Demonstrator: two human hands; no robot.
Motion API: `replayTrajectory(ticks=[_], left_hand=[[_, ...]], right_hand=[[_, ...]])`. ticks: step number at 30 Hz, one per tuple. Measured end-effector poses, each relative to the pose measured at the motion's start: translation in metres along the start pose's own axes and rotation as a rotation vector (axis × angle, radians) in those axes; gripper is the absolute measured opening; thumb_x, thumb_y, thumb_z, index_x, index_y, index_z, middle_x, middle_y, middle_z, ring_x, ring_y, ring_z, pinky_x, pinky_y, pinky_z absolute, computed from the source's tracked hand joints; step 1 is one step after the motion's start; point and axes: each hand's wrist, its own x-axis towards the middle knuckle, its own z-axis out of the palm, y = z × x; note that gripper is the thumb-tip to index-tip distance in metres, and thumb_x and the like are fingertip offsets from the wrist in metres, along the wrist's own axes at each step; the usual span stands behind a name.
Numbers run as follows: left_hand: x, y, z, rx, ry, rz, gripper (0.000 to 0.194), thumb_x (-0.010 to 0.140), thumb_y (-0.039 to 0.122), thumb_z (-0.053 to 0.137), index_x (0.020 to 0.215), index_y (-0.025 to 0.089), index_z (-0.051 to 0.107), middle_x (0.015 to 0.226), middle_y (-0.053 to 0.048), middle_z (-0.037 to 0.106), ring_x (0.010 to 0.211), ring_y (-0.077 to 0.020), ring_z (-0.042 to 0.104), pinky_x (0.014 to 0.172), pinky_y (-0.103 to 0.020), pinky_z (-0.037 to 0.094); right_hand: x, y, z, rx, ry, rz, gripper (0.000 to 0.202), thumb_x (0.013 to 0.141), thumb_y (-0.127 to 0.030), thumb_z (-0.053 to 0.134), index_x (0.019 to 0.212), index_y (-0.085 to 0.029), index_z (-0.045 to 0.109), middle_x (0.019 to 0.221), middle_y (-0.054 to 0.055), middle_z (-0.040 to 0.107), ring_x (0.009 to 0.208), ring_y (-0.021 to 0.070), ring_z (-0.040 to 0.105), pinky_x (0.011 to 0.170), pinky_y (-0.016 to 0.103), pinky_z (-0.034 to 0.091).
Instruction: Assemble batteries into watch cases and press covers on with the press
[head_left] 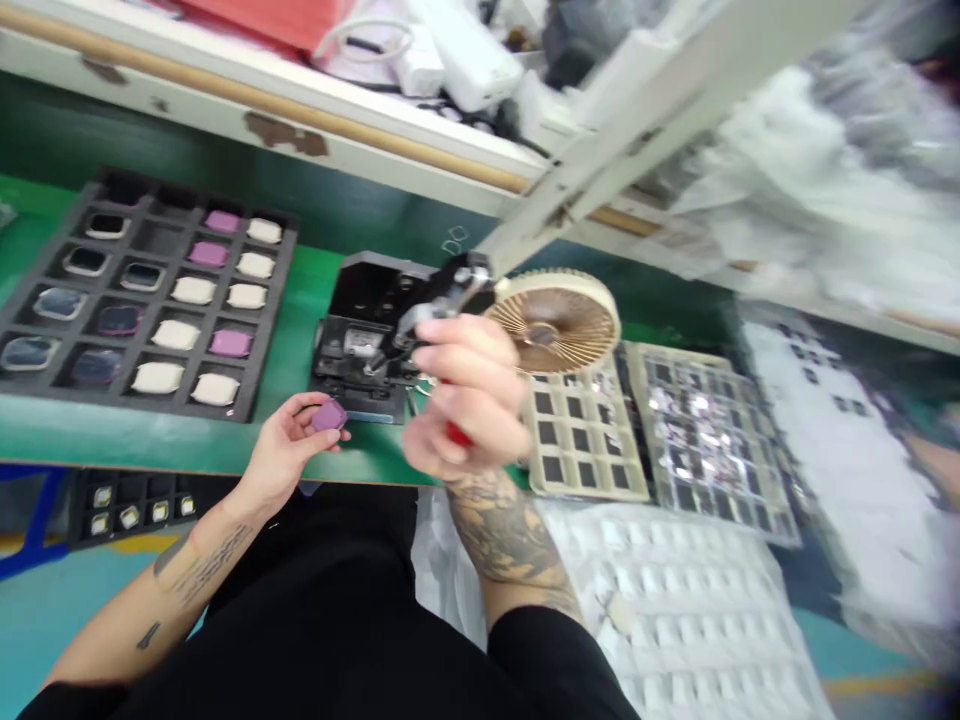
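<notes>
My left hand (289, 435) pinches a small purple rounded-square case (328, 415) just in front of a black fixture (364, 345). My right hand (472, 395), blurred, is wrapped around a red handle (459, 434), of which only a little shows between the fingers. Beside those fingers, a metal clamp arm (442, 305) rises over the right side of the fixture. How the handle joins the clamp is hidden by my hand.
To the left lies a dark compartment tray (259, 345) of white, purple and dark-faced cases. A small round fan (559, 325) stands right of the fixture. Beyond are beige trays (534, 440) of small dark parts and a white sheet of pockets (675, 610). A shelf post (600, 170) slants overhead.
</notes>
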Motion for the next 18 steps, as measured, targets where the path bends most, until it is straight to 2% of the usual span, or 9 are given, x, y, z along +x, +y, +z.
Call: replayTrajectory(ticks=[3, 4, 6, 9, 11, 13, 15, 16, 18], left_hand=[[0.001, -0.008, 0.001, 0.064, -0.024, 0.002, 0.049, 0.08, 0.034, 0.099, 0.12, 0.014, 0.079, 0.108, -0.011, 0.085, 0.087, -0.0212, 0.082, 0.076, -0.03, 0.067], [0.003, -0.012, 0.0, 0.087, -0.035, 0.024, 0.042, 0.081, 0.036, 0.099, 0.113, 0.014, 0.082, 0.105, -0.011, 0.085, 0.086, -0.0206, 0.081, 0.076, -0.029, 0.067], [0.006, -0.021, -0.003, 0.145, -0.062, 0.095, 0.032, 0.081, 0.035, 0.099, 0.098, 0.013, 0.083, 0.094, -0.009, 0.085, 0.08, -0.0193, 0.079, 0.076, -0.029, 0.067], [0.01, -0.033, -0.006, 0.267, -0.078, 0.204, 0.029, 0.081, 0.036, 0.099, 0.086, 0.014, 0.081, 0.083, -0.007, 0.083, 0.074, -0.0215, 0.078, 0.073, -0.033, 0.067], [0.011, -0.038, -0.004, 0.349, -0.084, 0.276, 0.03, 0.079, 0.038, 0.099, 0.086, 0.015, 0.081, 0.084, -0.006, 0.083, 0.078, -0.0253, 0.08, 0.074, -0.036, 0.068], [0.01, -0.04, 0.003, 0.384, -0.102, 0.315, 0.031, 0.079, 0.039, 0.099, 0.093, 0.016, 0.083, 0.09, -0.006, 0.084, 0.082, -0.0263, 0.081, 0.075, -0.035, 0.069], [0.009, -0.039, 0.012, 0.363, -0.125, 0.277, 0.034, 0.084, 0.039, 0.096, 0.106, 0.017, 0.083, 0.096, -0.007, 0.086, 0.083, -0.0246, 0.083, 0.076, -0.033, 0.069], [0.008, -0.037, 0.017, 0.344, -0.136, 0.24, 0.036, 0.086, 0.039, 0.095, 0.113, 0.017, 0.083, 0.098, -0.007, 0.086, 0.083, -0.0238, 0.083, 0.076, -0.032, 0.069], [0.006, -0.033, 0.026, 0.314, -0.157, 0.173, 0.037, 0.09, 0.038, 0.092, 0.119, 0.018, 0.08, 0.101, -0.008, 0.086, 0.086, -0.0236, 0.085, 0.078, -0.031, 0.069]], right_hand=[[0.009, -0.012, 0.012, 0.178, 0.137, -0.527, 0.041, 0.117, -0.059, 0.04, 0.101, -0.03, 0.064, 0.121, -0.002, 0.075, 0.127, 0.0251, 0.077, 0.103, 0.054, 0.066], [0.011, -0.014, 0.018, 0.19, 0.17, -0.607, 0.035, 0.117, -0.054, 0.04, 0.106, -0.03, 0.063, 0.129, -0.001, 0.073, 0.136, 0.0248, 0.073, 0.108, 0.053, 0.065], [0.011, -0.015, 0.031, 0.166, 0.208, -0.653, 0.028, 0.116, -0.051, 0.044, 0.112, -0.029, 0.06, 0.138, 0.0, 0.069, 0.149, 0.0244, 0.064, 0.117, 0.051, 0.06], [0.001, -0.017, 0.04, 0.005, 0.123, -0.597, 0.033, 0.108, -0.06, 0.059, 0.115, -0.027, 0.061, 0.139, 0.002, 0.069, 0.16, 0.0257, 0.052, 0.127, 0.054, 0.052], [-0.01, -0.019, 0.031, -0.108, 0.016, -0.512, 0.04, 0.1, -0.064, 0.07, 0.116, -0.028, 0.064, 0.142, 0.005, 0.069, 0.162, 0.0285, 0.05, 0.13, 0.057, 0.048], [-0.025, -0.017, 0.005, -0.138, -0.009, -0.454, 0.039, 0.097, -0.058, 0.075, 0.122, -0.03, 0.066, 0.142, 0.006, 0.07, 0.153, 0.029, 0.059, 0.127, 0.056, 0.052], [-0.041, -0.009, -0.032, -0.154, 0.032, -0.373, 0.031, 0.1, -0.041, 0.071, 0.129, -0.031, 0.065, 0.133, 0.005, 0.075, 0.134, 0.0257, 0.073, 0.114, 0.051, 0.06], [-0.05, -0.003, -0.052, -0.189, 0.052, -0.281, 0.03, 0.101, -0.031, 0.068, 0.131, -0.031, 0.065, 0.126, 0.005, 0.077, 0.123, 0.0243, 0.076, 0.107, 0.048, 0.063], [-0.068, 0.015, -0.089, -0.287, 0.06, 0.008, 0.026, 0.103, -0.02, 0.062, 0.127, -0.027, 0.068, 0.114, 0.006, 0.078, 0.109, 0.0239, 0.076, 0.098, 0.045, 0.064]])
